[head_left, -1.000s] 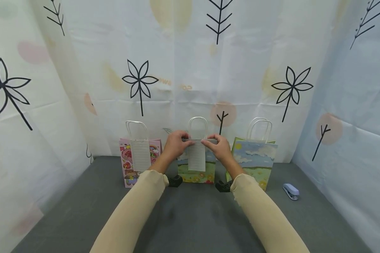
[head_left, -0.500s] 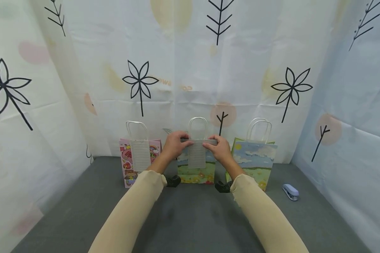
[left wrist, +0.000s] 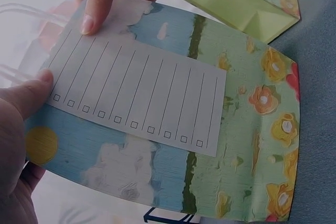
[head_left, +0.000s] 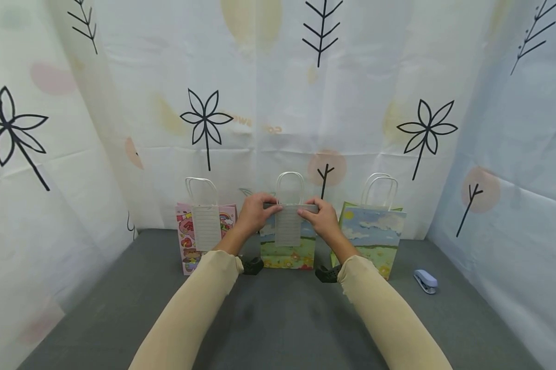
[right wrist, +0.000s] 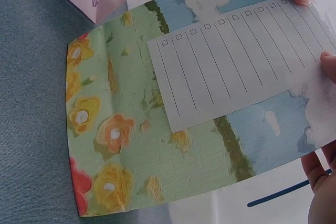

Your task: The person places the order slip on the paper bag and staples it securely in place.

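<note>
A paper gift bag [head_left: 287,259] painted with sky, meadow and flowers stands upright at the back middle of the table. Against its upper front lies a lined paper slip [head_left: 288,228] with a row of small check boxes, plain in the left wrist view. My left hand [head_left: 255,213] pinches the bag's top edge left of the slip, thumb in front and fingers behind. On the other side my right hand [head_left: 323,216] pinches the same edge, its thumb at the slip's right border. Both thumbs touch the slip near its top in the wrist views.
To the left stands a pink cartoon gift bag [head_left: 185,241] with a lined slip [head_left: 206,228] on its front. Another sky-and-meadow gift bag [head_left: 372,226] stands at the right. A lilac stapler [head_left: 426,281] lies further right on the grey table [head_left: 278,318], before a patterned curtain.
The slip's lower end, which stood slightly lower and brighter a second ago, now lies flatter against the bag. Both thumbs have shifted slightly; the hands keep their grip on the top edge.
</note>
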Tool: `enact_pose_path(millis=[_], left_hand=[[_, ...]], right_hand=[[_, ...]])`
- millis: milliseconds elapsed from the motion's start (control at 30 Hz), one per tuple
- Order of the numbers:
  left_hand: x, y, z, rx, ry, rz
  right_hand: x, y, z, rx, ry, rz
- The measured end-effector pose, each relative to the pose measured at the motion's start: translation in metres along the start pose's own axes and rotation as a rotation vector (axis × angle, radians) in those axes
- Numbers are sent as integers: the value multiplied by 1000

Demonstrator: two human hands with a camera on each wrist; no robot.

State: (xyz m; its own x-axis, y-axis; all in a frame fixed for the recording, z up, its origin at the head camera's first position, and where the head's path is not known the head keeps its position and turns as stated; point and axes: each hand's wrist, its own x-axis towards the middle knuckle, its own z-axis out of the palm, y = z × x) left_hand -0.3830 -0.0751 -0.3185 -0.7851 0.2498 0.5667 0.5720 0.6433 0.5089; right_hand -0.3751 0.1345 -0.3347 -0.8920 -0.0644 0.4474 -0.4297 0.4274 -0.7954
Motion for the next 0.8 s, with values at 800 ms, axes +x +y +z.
enact_pose_path(millis=[800], left_hand=[[-1,-1,2,-21,48,24]], right_hand=[[-2,-1,1,-9,6,-13]])
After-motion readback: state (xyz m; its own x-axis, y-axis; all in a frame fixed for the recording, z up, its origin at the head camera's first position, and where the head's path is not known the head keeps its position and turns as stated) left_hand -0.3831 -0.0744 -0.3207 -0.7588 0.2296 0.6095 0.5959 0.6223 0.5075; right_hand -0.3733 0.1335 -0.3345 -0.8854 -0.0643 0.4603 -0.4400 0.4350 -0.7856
